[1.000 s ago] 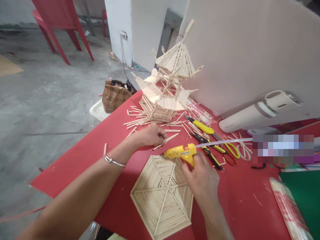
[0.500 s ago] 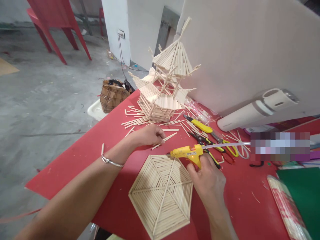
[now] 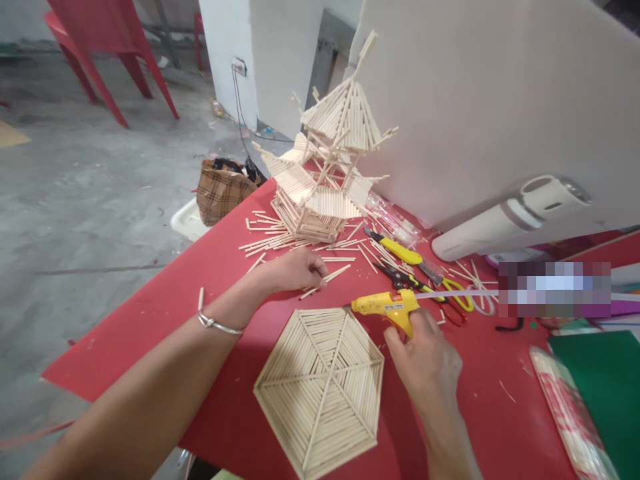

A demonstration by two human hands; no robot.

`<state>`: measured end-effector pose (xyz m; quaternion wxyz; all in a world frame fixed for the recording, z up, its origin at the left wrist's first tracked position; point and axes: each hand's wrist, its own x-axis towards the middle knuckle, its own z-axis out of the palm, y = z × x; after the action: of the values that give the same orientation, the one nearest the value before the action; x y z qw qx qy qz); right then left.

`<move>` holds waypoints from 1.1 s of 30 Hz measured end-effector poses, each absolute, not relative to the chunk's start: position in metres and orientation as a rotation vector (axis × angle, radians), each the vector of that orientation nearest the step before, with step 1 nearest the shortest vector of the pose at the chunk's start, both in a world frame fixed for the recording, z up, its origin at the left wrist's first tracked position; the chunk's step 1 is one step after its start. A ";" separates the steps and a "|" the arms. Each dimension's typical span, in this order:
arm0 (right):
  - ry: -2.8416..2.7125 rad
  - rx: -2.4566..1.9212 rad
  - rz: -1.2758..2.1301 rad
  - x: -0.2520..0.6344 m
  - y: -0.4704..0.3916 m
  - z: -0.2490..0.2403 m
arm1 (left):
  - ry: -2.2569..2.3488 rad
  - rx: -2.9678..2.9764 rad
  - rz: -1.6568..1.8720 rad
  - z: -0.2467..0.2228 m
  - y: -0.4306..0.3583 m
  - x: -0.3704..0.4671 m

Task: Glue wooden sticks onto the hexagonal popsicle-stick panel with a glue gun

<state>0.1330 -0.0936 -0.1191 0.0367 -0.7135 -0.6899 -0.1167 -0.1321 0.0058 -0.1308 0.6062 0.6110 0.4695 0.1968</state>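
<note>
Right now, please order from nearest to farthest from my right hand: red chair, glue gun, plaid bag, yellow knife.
1. Glue gun, in your right hand.
2. Yellow knife, ahead on table.
3. Plaid bag, left, off the table.
4. Red chair, far left.

Worktop [image 3: 165, 333] count: 1 yellow glue gun [image 3: 385, 305], 1 hexagonal stick panel [image 3: 320, 413] near with 6 wedges, 1 stick tower [image 3: 333, 203] far with 2 roof tiers, 1 utility knife [image 3: 397, 250], 1 pair of yellow-handled scissors [image 3: 457, 293], 1 pair of black-and-yellow pliers [image 3: 400, 277], 1 white bottle [image 3: 500, 228] far right, 1 green sheet [image 3: 600, 387] and 1 plastic-wrapped pack [image 3: 565, 413] near right. Loose sticks [image 3: 273, 245] many, overlapping, can't count; 1 separate short stick [image 3: 201, 298] at left. Also 1 bracelet [image 3: 217, 325], 1 plaid bag [image 3: 225, 193], 1 wall socket [image 3: 240, 66], 1 large red chair [image 3: 100, 33] far left.
</note>
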 end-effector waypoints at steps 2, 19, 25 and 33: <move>-2.104 -2.197 -0.359 0.136 -0.093 -0.121 | 1.087 1.410 0.453 -0.131 0.006 -0.132; -1.864 -2.160 -0.133 0.168 -0.091 -0.140 | 1.092 1.467 0.479 -0.138 0.008 -0.133; -1.752 -2.207 -0.021 0.195 -0.107 -0.157 | 1.096 1.547 0.436 -0.137 0.006 -0.130; -1.782 -2.015 -0.417 0.178 -0.115 -0.128 | 1.108 1.595 0.345 -0.130 -0.001 -0.125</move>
<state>0.1780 -0.1155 -0.1282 0.2082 -0.7242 -0.6401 -0.1499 -0.1248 -0.0006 -0.1301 0.5519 0.6744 0.4683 0.1457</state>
